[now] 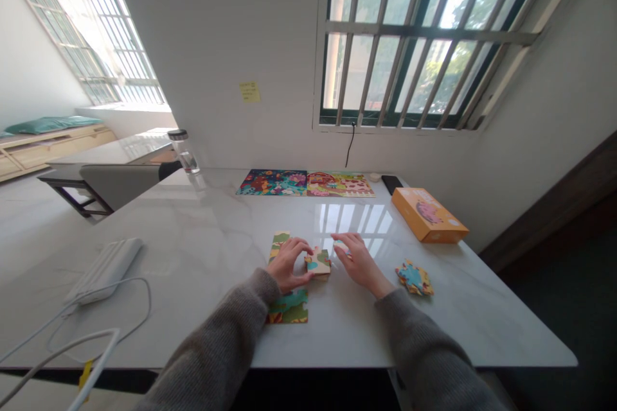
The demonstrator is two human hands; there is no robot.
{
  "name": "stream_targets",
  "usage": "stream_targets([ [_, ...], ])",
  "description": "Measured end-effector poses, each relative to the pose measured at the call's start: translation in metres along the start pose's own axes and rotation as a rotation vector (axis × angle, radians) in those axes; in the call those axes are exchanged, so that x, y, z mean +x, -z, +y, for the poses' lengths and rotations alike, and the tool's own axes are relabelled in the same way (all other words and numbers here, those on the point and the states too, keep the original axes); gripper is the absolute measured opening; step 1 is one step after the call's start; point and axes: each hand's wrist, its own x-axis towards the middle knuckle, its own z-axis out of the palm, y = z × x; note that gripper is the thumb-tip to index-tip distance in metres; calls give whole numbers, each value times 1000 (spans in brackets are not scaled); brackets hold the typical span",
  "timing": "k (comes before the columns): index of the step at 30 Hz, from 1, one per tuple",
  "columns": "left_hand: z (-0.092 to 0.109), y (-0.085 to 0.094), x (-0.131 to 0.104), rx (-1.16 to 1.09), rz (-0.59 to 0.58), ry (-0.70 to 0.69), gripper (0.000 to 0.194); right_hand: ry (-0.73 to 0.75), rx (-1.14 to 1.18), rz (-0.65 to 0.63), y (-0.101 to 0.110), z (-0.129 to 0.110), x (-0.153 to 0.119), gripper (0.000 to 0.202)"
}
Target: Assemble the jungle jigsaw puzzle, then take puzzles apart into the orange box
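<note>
Joined puzzle pieces point(292, 307) lie on the marble-patterned table, running in a strip beneath and past my left hand point(289, 264). The thumb and fingers of that hand close around the left side of a small stack of puzzle pieces point(319, 261). To the right of the stack, my right hand point(354, 259) rests low over the table, its fingers over a light-coloured piece point(342, 248) that they partly hide; whether they grip it I cannot tell. A loose pile of pieces point(415, 278) lies farther right.
Two colourful picture sheets point(272, 182) lie by the wall, with a black phone point(393, 184) and an orange box point(429, 215) to their right. A bottle point(184, 152) stands at the back left. A white power strip point(103, 270) with cables is at the left.
</note>
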Motion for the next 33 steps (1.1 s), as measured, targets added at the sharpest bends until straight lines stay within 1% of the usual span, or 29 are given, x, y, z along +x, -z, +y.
stream_targets([
  [1, 2, 1, 0, -19, 18, -10, 34, -2, 64, -13, -5, -8, 1, 32],
  [3, 6, 3, 0, -45, 35, -27, 34, -60, 199, -43, -13, -18, 3, 35],
  [6, 12, 4, 0, -44, 32, -47, 34, -186, 397, -82, -22, -23, 5, 41],
  [9, 14, 3, -1, -31, 41, -70, 34, -248, 534, -101, -24, -21, 6, 45],
  [11, 11, 2, -1, -15, 61, -89, 34, -280, 610, -104, -22, -20, 7, 46],
  [14, 5, 1, 0, 34, 133, -100, 24, -323, 704, -98, -19, -23, 6, 48],
  [16, 2, 2, 0, 71, 174, -91, 17, -331, 745, -111, -18, -26, 5, 50],
  [18, 2, 3, 0, 88, 159, -82, 18, -333, 769, -124, -18, -29, 4, 48],
  [20, 4, 4, 0, 82, 109, -80, 23, -343, 768, -105, -19, -31, 4, 42],
  [22, 7, 4, -1, 79, 69, -72, 35, -356, 766, -70, -20, -32, 3, 35],
  [24, 9, 4, -2, 89, 60, -59, 39, -353, 775, -58, -21, -32, 2, 30],
  [27, 10, 4, -2, 96, 65, -57, 34, -337, 786, -54, -22, -31, 1, 29],
  [29, 10, 4, -1, 93, 65, -72, 33, -341, 785, -25, -23, -30, 1, 28],
  [33, 9, 5, 1, 91, 136, -86, 25, -355, 803, 7, -24, -30, 1, 32],
])
